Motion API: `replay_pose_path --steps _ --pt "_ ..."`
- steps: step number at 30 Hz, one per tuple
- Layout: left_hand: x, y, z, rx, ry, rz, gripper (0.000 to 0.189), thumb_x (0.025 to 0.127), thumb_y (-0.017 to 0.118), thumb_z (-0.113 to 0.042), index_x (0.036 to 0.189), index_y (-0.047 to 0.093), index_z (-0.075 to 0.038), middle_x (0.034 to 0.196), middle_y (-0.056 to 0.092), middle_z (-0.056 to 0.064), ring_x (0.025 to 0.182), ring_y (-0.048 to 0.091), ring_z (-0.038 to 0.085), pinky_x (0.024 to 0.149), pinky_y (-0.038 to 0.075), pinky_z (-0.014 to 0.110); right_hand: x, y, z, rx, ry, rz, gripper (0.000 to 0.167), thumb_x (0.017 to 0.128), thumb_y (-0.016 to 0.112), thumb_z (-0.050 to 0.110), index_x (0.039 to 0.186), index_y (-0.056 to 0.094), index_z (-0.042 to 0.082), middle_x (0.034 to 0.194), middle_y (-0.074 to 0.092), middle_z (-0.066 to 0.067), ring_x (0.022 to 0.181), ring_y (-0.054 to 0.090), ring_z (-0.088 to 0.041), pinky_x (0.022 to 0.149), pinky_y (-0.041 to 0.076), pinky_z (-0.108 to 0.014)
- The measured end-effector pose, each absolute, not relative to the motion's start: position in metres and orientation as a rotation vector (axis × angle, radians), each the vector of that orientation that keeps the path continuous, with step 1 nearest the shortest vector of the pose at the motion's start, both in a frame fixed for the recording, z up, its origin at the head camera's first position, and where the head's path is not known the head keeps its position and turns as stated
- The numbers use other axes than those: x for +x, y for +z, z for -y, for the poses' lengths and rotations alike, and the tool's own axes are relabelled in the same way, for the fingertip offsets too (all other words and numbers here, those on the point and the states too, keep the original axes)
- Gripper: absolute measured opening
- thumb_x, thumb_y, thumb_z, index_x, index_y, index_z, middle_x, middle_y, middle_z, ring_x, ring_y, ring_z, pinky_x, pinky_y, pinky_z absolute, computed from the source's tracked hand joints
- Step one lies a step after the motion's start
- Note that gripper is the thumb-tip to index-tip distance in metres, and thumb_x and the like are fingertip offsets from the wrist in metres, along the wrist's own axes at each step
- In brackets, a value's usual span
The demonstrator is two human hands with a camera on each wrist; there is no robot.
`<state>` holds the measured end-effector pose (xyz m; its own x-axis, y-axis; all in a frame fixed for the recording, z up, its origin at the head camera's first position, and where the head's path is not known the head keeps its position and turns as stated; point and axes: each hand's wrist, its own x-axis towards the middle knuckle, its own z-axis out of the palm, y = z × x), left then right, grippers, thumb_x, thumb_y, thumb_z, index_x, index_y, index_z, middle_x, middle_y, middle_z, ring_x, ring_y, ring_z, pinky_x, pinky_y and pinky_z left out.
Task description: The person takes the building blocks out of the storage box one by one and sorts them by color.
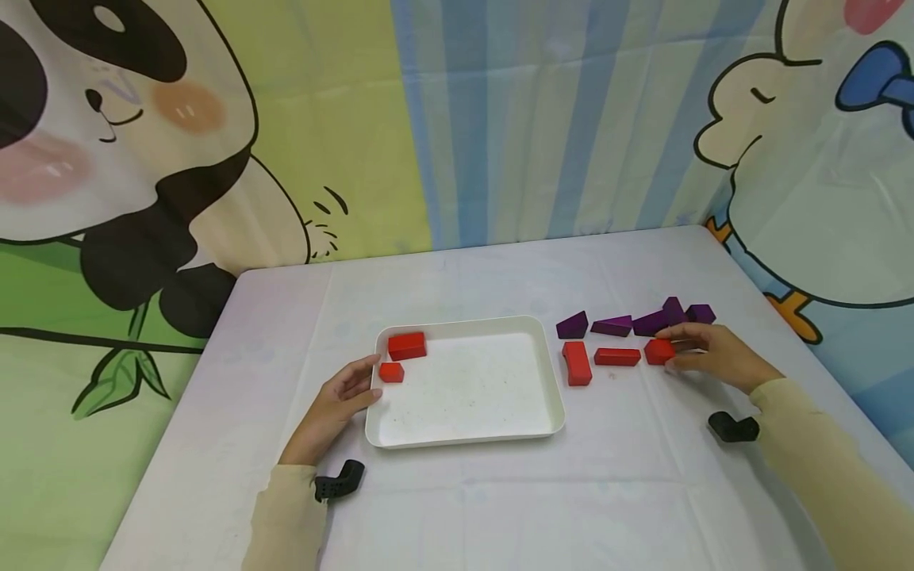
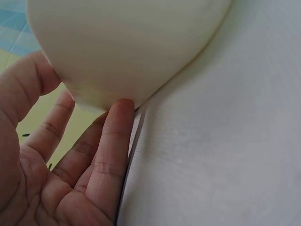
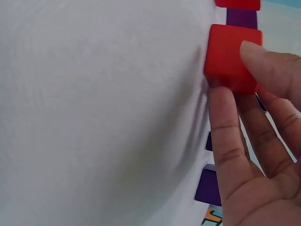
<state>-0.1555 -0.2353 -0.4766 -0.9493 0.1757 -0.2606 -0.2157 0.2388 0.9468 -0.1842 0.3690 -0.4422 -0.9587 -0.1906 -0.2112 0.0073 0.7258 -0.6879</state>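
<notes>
My left hand [image 1: 334, 404] holds the left side of a white tray [image 1: 467, 440], thumb and fingertips at its rim. Seen from the left wrist, the fingertips touch the tray's pale outer wall [image 2: 127, 47]. Inside the tray, near its left end, lie a larger red block [image 1: 407, 346] and a smaller red block [image 1: 391, 372]. Right of the tray, my right hand [image 1: 721, 358] pinches a red block [image 3: 233, 56] between thumb and fingers. That block is at the right end of a row with an upright-looking red block [image 1: 577, 363] and a long red block [image 1: 617, 357].
Behind the red row lie several purple blocks, among them a wedge [image 1: 572, 325], a flat triangular one [image 1: 612, 326] and a rightmost one [image 1: 700, 313]. A white cloth [image 1: 571, 500] covers the table. A cartoon-printed curtain [image 1: 528, 119] hangs behind it.
</notes>
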Motion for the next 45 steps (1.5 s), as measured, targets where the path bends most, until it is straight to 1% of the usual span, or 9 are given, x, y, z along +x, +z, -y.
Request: replay_pose_path --steps 5,7,9,11,14,18,24,34,45 --pt "-0.155 -0.475 0.236 -0.031 1.775 -2.203 0.067 0.105 0.073 -0.018 0.165 0.044 -0.011 0.17 0.042 0.012 0.155 0.042 0.034 0.123 0.039 0.038 -0.182 -0.425 -0.364 -0.106 -1.051 -2.675 0.051 0.104 0.072 0.007 0.15 0.055 -0.005 0.148 0.055 -0.036 0.137 0.05 -0.057 0.107 0.048 -0.072" --pt "-0.155 -0.475 0.237 -0.026 1.781 -2.2 0.067 0.105 0.073 -0.017 0.165 0.044 -0.01 0.17 0.043 0.013 0.155 0.042 0.034 0.12 0.042 0.032 -0.182 -0.417 -0.36 -0.106 -1.054 -2.7 0.047 0.106 0.068 0.007 0.15 0.055 -0.005 0.148 0.056 -0.035 0.136 0.051 -0.054 0.107 0.055 -0.06" --pt "-0.154 -0.475 0.238 -0.023 1.788 -2.198 0.067 0.105 0.073 -0.017 0.165 0.044 -0.01 0.169 0.043 0.013 0.155 0.042 0.034 0.116 0.044 0.025 -0.184 -0.409 -0.353 -0.114 -1.081 -2.723 0.044 0.108 0.066 0.01 0.149 0.056 -0.005 0.147 0.058 -0.033 0.133 0.057 -0.045 0.103 0.059 -0.037" --pt "-0.154 -0.476 0.24 -0.019 1.796 -2.19 0.067 0.105 0.073 -0.017 0.165 0.044 -0.01 0.169 0.043 0.013 0.154 0.042 0.034 0.113 0.045 0.021 -0.187 -0.403 -0.344 -0.138 -1.125 -2.743 0.043 0.11 0.065 0.013 0.148 0.057 -0.005 0.145 0.06 -0.032 0.125 0.064 -0.03 0.094 0.055 -0.017" --pt "-0.154 -0.476 0.241 -0.018 1.794 -2.192 0.067 0.105 0.073 -0.018 0.165 0.044 -0.011 0.169 0.043 0.013 0.154 0.043 0.034 0.114 0.045 0.023 -0.19 -0.396 -0.326 -0.151 -1.191 -2.742 0.042 0.112 0.062 0.015 0.148 0.057 -0.005 0.147 0.059 -0.031 0.122 0.066 -0.03 0.085 0.047 -0.003" --pt "-0.156 -0.477 0.241 -0.02 1.794 -2.196 0.065 0.104 0.073 -0.018 0.164 0.046 -0.012 0.169 0.043 0.012 0.153 0.044 0.034 0.12 0.042 0.033 -0.195 -0.391 -0.303 -0.171 -1.245 -2.726 0.042 0.112 0.061 0.014 0.149 0.056 -0.004 0.148 0.058 -0.031 0.129 0.061 -0.047 0.086 0.049 -0.006" --pt "-0.156 -0.478 0.239 -0.007 1.783 -2.205 0.065 0.104 0.073 -0.018 0.163 0.047 -0.012 0.168 0.045 0.014 0.151 0.045 0.035 0.125 0.037 0.05 -0.2 -0.39 -0.272 -0.242 -1.341 -2.68 0.04 0.11 0.064 0.013 0.147 0.059 -0.003 0.146 0.061 -0.029 0.126 0.064 -0.043 0.09 0.055 -0.014" --pt "-0.16 -0.48 0.238 -0.004 1.791 -2.212 0.065 0.103 0.074 -0.017 0.163 0.049 -0.012 0.167 0.046 0.015 0.152 0.045 0.039 0.126 0.035 0.054 -0.209 -0.389 -0.226 -0.305 -1.488 -2.586 0.036 0.108 0.068 0.013 0.14 0.064 -0.003 0.143 0.063 -0.027 0.126 0.065 -0.039 0.094 0.056 -0.017" --pt "-0.155 -0.481 0.238 -0.036 1.79 -2.226 0.064 0.102 0.075 -0.015 0.162 0.05 -0.012 0.163 0.051 0.019 0.147 0.05 0.039 0.124 0.037 0.057 -0.231 -0.402 -0.165 -0.397 -1.545 -2.527 0.034 0.105 0.07 0.009 0.136 0.067 -0.005 0.134 0.069 -0.024 0.119 0.069 -0.036 0.102 0.059 -0.035"
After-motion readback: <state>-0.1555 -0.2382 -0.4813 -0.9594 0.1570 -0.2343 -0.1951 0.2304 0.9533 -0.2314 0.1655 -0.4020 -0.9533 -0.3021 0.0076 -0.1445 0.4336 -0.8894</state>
